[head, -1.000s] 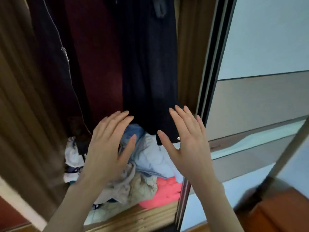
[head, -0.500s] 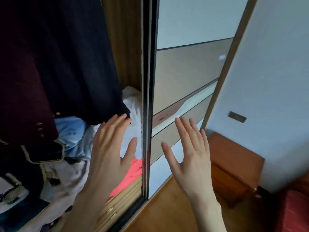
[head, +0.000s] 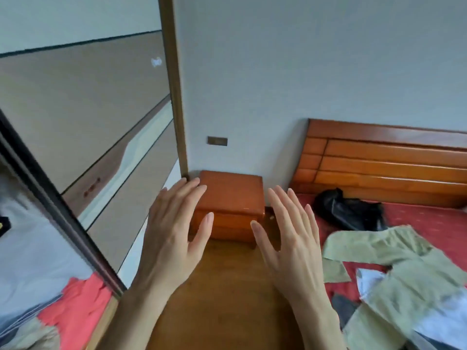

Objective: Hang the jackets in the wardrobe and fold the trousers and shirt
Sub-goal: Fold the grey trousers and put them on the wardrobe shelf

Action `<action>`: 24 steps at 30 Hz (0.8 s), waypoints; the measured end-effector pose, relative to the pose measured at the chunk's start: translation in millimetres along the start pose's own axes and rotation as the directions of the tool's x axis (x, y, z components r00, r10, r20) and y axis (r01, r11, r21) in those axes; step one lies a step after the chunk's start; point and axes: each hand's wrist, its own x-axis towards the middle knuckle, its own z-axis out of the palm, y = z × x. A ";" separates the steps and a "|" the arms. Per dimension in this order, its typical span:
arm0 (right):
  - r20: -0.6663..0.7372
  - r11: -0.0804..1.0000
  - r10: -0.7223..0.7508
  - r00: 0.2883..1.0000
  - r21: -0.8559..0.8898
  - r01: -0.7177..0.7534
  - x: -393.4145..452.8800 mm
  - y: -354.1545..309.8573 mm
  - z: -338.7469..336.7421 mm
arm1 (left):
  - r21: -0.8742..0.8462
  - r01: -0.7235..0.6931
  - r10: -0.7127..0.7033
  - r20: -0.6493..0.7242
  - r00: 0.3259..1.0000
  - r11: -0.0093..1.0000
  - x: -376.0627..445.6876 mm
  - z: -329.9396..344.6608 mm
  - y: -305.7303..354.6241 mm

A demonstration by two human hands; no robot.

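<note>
Both hands, left (head: 171, 238) and right (head: 290, 246), hang spread and empty; the trousers (head: 394, 269) sprawl on the bed (head: 442, 223) beside the right hand, legs running toward the headboard.

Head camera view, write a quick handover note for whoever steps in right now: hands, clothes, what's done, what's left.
Left hand: open, empty, raised over the wooden floor.
Right hand: open, empty, beside it.
Pale green trousers lie spread, unfolded, on the red bedspread, with a light blue-white garment among them. A black crumpled garment, maybe a jacket, lies near the wooden headboard.
The wardrobe's sliding door is at left; loose clothes show in its bottom.
Done: no folding is visible; hanging jackets are out of frame.
Left: fold the trousers and shirt; hang the black garment if it is a jacket.
</note>
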 end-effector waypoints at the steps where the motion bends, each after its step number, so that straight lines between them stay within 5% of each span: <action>1: -0.013 0.999 0.046 0.999 -0.020 -0.047 -3.2 14.5 -9.0 | -0.037 -0.022 0.023 0.021 1.000 0.999 5.6 13.4 12.5; 13: -0.214 0.898 0.371 0.904 -0.166 -0.408 -61.1 176.5 -119.3 | -0.343 -0.266 0.337 0.169 0.926 0.901 42.2 161.1 190.0; 24: -0.332 0.743 0.548 0.768 -0.228 -0.629 -113.1 312.2 -192.2 | -0.520 -0.330 0.502 0.230 0.834 0.788 64.8 283.5 323.9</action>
